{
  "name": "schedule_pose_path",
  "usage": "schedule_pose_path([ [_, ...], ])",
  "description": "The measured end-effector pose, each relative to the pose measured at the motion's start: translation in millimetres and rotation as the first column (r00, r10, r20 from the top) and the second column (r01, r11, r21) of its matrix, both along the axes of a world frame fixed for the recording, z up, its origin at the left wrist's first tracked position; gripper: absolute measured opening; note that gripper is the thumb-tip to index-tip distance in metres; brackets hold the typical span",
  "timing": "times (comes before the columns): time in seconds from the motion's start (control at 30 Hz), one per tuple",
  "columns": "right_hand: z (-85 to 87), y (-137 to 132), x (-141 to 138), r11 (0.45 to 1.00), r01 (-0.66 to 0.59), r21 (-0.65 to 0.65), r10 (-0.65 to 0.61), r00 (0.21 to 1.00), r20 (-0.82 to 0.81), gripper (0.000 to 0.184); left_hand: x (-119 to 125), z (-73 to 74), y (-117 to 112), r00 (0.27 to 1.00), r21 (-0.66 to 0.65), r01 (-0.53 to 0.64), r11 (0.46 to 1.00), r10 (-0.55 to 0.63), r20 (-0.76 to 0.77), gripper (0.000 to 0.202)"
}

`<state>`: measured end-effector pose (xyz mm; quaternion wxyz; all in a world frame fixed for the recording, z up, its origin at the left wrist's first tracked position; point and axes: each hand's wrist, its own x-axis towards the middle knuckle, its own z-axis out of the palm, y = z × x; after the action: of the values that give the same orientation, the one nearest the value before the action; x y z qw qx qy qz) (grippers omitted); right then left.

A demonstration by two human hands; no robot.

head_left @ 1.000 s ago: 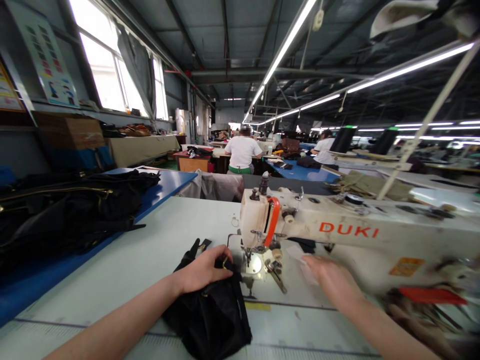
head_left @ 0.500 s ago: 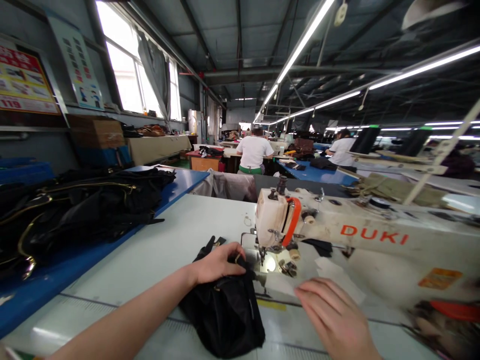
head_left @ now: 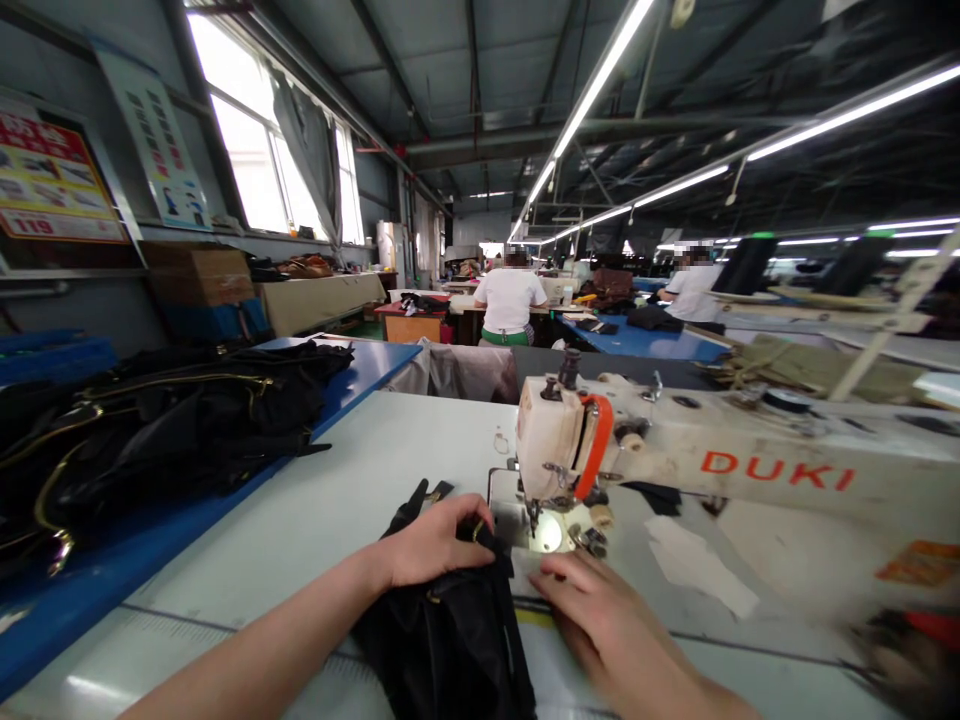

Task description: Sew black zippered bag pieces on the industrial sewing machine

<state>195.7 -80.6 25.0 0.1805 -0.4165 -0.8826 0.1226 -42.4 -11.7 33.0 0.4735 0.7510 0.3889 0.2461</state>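
My left hand [head_left: 439, 540] is closed on a black fabric bag piece [head_left: 450, 640], thumb and fingers pinching its upper edge, where a bit of gold metal shows. The piece hangs toward me over the pale table, left of the sewing machine's needle. With fingers together, my right hand [head_left: 600, 610] holds a small white slip [head_left: 527, 566] flat, close to the black piece's right edge. Just beyond both hands stands the white sewing machine [head_left: 555, 440] with an orange guard; its lamp lights the needle plate. Whether the slip touches the black fabric I cannot tell.
A heap of black pieces with gold zippers [head_left: 172, 430] lies on the blue table [head_left: 375, 362] to the left. Right of the needle is a loose white scrap [head_left: 701, 565]. Ahead, a person in a white shirt [head_left: 511, 300] faces away; another sits farther right.
My right hand has moved left with the white slip, up to the black piece's edge. My left hand keeps its hold. The view has shifted slightly.
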Motion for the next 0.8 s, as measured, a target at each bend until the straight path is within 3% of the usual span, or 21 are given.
schedule_pose_path([
  [0.27,-0.9,-2,3,1.000,-0.013,-0.028,0.014,0.999,0.041,0.026,19,20.1,5,0.968,0.055,0.064,0.996,-0.049,-0.248,0.026],
  [0.43,-1.1,-1,4,0.998,-0.049,-0.025,0.050,0.999,0.013,0.018,43,11.9,13,0.896,0.102,0.102,0.989,-0.047,-0.443,0.020],
  [0.57,-2.0,1,7,0.999,-0.053,-0.008,0.053,0.999,0.012,0.018,51,5.3,13,0.885,0.126,0.093,0.988,-0.023,-0.466,0.020],
  [0.8,-15.7,7,10,0.996,-0.082,0.040,0.082,0.997,0.003,0.022,56,7.6,12,0.897,0.144,0.079,0.986,-0.007,-0.443,0.013],
])
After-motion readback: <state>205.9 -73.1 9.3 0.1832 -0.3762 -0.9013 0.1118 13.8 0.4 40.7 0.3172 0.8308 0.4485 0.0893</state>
